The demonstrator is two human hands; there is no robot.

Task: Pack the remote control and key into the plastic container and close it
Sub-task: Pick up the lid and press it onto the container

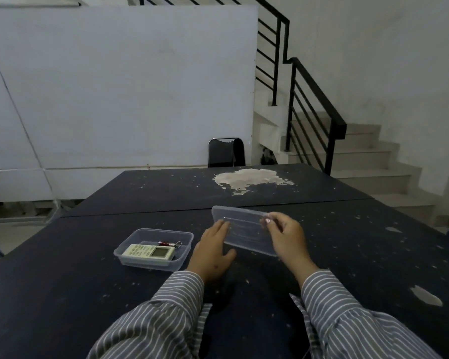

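Observation:
A clear plastic container [184, 235] stands open on the dark table, left of my hands. Inside it lie a cream remote control [148, 252] with a small screen and, behind it, a key [169, 244] with a red and silver fob and a ring. A clear plastic lid [244, 230] is held tilted above the table, to the right of the container. My left hand [213, 251] grips the lid's left end. My right hand [287, 238] pinches its right end between thumb and fingers. Both sleeves are grey with white stripes.
The dark table [88, 281] is scuffed, with a large pale worn patch [249, 178] at the far side. A black chair [226, 152] stands behind the table. A staircase with a black railing [314, 99] rises at the right.

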